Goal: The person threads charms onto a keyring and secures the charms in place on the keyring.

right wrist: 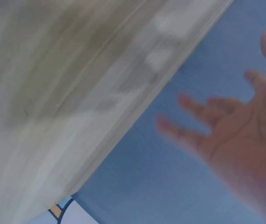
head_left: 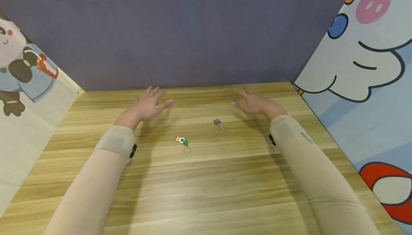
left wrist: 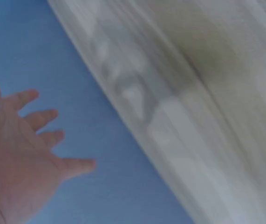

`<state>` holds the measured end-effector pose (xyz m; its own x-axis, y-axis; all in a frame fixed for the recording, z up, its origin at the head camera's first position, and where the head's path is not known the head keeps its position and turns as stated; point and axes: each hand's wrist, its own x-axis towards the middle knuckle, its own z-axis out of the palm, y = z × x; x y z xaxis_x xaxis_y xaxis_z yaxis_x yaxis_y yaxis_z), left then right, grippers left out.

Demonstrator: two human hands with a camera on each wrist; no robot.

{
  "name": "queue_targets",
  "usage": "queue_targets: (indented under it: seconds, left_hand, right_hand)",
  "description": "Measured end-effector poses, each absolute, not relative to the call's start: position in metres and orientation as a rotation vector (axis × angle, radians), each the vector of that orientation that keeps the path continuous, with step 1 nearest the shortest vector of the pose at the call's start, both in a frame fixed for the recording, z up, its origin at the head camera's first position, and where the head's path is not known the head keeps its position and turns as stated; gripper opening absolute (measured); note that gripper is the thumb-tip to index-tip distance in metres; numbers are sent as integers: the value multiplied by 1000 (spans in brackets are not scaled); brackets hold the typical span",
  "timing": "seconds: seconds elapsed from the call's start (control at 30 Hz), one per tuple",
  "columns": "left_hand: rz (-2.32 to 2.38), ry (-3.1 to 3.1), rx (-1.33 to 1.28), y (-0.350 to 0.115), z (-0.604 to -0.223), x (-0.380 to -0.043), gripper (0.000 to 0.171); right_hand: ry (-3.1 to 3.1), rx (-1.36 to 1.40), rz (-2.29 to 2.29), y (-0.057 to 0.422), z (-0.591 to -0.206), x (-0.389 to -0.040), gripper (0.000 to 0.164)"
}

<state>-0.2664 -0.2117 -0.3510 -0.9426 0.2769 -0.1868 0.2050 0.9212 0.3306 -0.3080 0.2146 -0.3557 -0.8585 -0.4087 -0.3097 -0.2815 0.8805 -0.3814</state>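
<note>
A small metal key point(head_left: 217, 123) lies on the wooden table between the two hands, nearer the right one. Below and left of it is a keychain point(head_left: 182, 141) with a white ring-shaped charm, a green piece and a thin metal split ring point(head_left: 187, 150). My left hand point(head_left: 147, 105) is held over the table's far left part, fingers spread and holding nothing. Opposite it, my right hand point(head_left: 255, 102) hovers with fingers apart, also holding nothing. The left wrist view shows the left palm point(left wrist: 25, 154); the right palm point(right wrist: 244, 135) appears slightly blurred in the right wrist view.
The wood-grain table point(head_left: 206, 192) meets a dark grey-blue panel point(head_left: 193, 31) at its far edge. Cartoon-printed panels stand on the left point(head_left: 25, 127) and right point(head_left: 347, 120). Each sleeve has a black strap piece near the cuff.
</note>
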Motion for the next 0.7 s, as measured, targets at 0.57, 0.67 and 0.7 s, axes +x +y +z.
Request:
queue_targets:
  seconds: [0.57, 0.67, 0.7]
  left_hand:
    - [475, 2444, 1057, -156, -362, -209, 56]
    - [500, 2430, 1075, -154, -370, -210, 50]
    - [507, 2424, 1077, -153, -372, -211, 48]
  right_hand:
    - [2299, -743, -866, 179, -386, -315, 50]
    - [2291, -794, -826, 172, -391, -314, 46]
    - [2294, -814, -807, 171, -392, -313, 45]
